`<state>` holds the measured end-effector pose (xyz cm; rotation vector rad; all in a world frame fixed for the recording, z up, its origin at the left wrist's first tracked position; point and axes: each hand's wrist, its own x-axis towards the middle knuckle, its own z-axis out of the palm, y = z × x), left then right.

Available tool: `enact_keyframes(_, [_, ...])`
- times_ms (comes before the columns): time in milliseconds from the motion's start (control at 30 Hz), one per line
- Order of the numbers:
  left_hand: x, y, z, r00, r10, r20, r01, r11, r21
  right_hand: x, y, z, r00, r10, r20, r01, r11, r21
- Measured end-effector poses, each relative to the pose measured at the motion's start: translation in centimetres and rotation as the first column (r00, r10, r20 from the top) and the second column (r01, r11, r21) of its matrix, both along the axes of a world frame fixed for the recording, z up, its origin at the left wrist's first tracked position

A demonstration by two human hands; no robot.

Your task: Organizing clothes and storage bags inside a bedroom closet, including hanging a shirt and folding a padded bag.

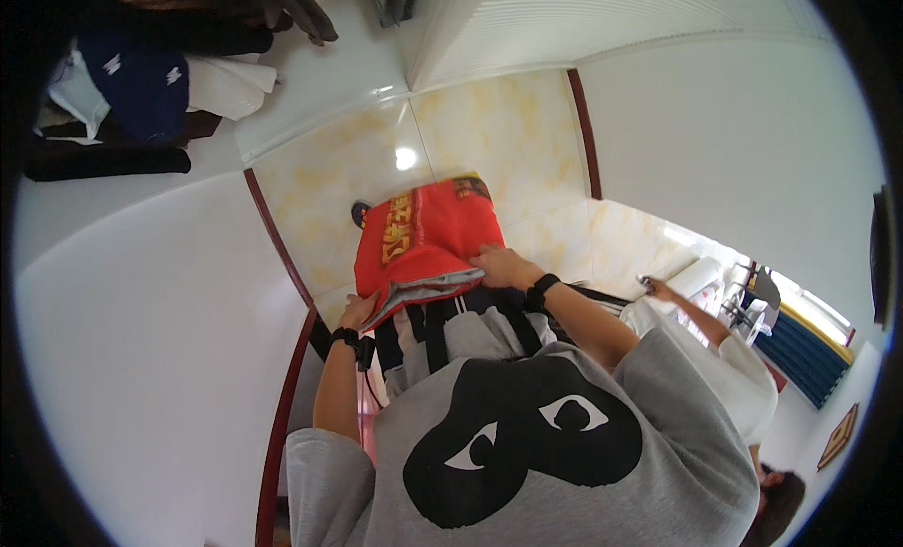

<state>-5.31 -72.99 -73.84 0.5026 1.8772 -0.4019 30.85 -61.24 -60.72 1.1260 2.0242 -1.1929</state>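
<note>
A large red bag (451,219) with yellow printed characters and a grey lining hangs in front of my body. My left hand (360,311) grips the bag's rim at its left corner, the thumb on the red outside. My right hand (502,266) holds the rim at the right end, with the fingers on the red side. Between the two hands the bag's mouth gapes narrowly, and its inside is mostly hidden. A dark shoe (360,213) shows beside the bag's far left edge. Black bands sit on both wrists.
Another person in a white top (734,378) stands at the right, holding a small object. White walls (155,321) flank a tiled floor (494,124) with dark red trim. Clothes (141,88) hang at the upper left. A blue curtain (804,356) is at the far right.
</note>
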Motion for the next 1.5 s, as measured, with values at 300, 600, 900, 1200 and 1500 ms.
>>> enact_keyframes(300, [-1.5,6.3,7.0,0.9,0.228,0.372,-0.237,0.971,-0.02,-1.2,0.7,4.9,0.991,-0.089,0.1,0.084,0.995,0.053])
enact_keyframes(600, [-2.1,7.0,6.0,0.977,-0.068,0.201,-0.041,0.869,0.494,0.2,3.0,5.8,0.961,-0.234,-0.146,0.255,0.954,0.155])
enact_keyframes(900, [-0.3,10.6,6.5,0.904,0.285,0.319,-0.427,0.657,0.621,1.4,13.7,5.9,0.983,-0.075,-0.166,0.1,0.984,0.148])
enact_keyframes(1200, [7.3,13.1,10.2,0.865,0.475,0.16,-0.501,0.808,0.309,5.8,22.2,4.8,0.965,0.014,-0.26,0.005,0.997,0.072])
enact_keyframes(1500, [7.4,17.5,13.4,0.815,0.547,0.188,-0.546,0.621,0.562,5.4,28.2,4.5,0.874,0.104,-0.475,0.088,0.927,0.364])
